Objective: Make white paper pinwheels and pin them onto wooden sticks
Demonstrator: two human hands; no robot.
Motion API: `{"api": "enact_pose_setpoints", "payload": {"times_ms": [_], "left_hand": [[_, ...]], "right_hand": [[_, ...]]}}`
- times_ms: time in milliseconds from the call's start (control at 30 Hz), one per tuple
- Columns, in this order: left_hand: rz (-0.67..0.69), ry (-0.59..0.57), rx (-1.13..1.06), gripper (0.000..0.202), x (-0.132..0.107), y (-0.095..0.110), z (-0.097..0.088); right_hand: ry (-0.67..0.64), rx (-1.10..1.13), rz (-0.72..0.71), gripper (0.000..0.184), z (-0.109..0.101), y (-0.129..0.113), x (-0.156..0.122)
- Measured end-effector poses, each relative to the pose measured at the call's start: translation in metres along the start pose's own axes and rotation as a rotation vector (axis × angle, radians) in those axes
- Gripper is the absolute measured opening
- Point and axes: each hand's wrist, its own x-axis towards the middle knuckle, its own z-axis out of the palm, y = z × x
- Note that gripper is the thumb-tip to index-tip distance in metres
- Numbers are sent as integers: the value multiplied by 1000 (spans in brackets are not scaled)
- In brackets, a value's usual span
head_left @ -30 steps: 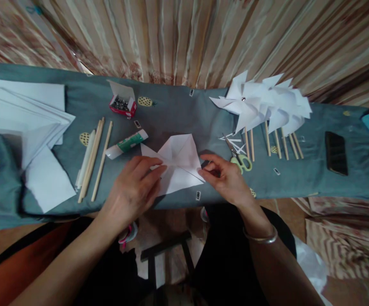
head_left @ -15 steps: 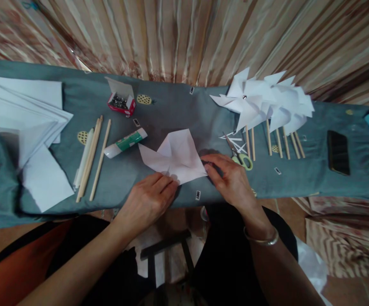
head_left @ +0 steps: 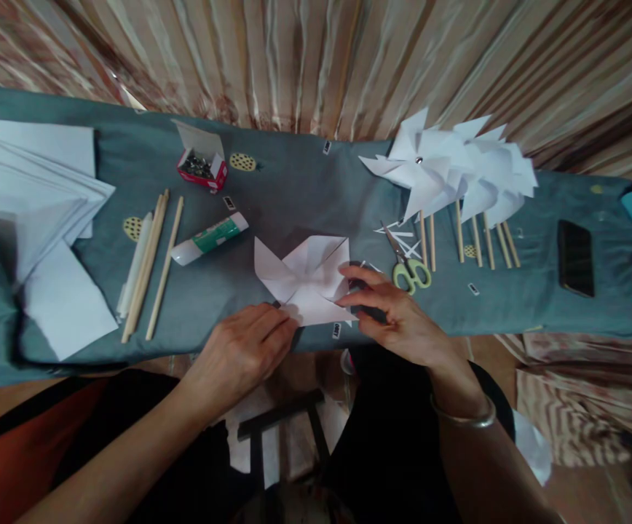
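A white paper square, cut and partly folded into a pinwheel shape [head_left: 305, 280], lies on the grey-green cloth [head_left: 294, 189] near the table's front edge. My left hand [head_left: 242, 349] rests at its lower left corner, fingers curled together and pinching the paper's edge. My right hand [head_left: 397, 316] touches the paper's right side, thumb and forefinger pressed on a flap. A silver bangle circles my right wrist.
A glue stick [head_left: 210, 238], wooden sticks [head_left: 149, 266] and a red box of pins [head_left: 201, 167] lie to the left, beyond them stacked white sheets [head_left: 26, 196]. Green-handled scissors [head_left: 408, 266], finished pinwheels on sticks [head_left: 452, 175], a black phone [head_left: 575, 258] lie right.
The paper has been turned and shifted slightly right, another flap folded toward its centre. My left hand slid from on top of the sheet down to its lower corner.
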Motion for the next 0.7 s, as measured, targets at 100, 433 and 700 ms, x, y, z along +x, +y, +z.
{"api": "enact_pose_setpoints", "payload": {"times_ms": [100,433,700], "left_hand": [[0,-3,0,10,0,0,1],[-10,-52,2,11,4,4,0],[-37,-57,-62,38,-2,6,5]], "right_hand": [[43,60,-8,40,5,0,2],[227,216,4,11,26,-3,14],[273,8,-73,13,36,-11,21]]}}
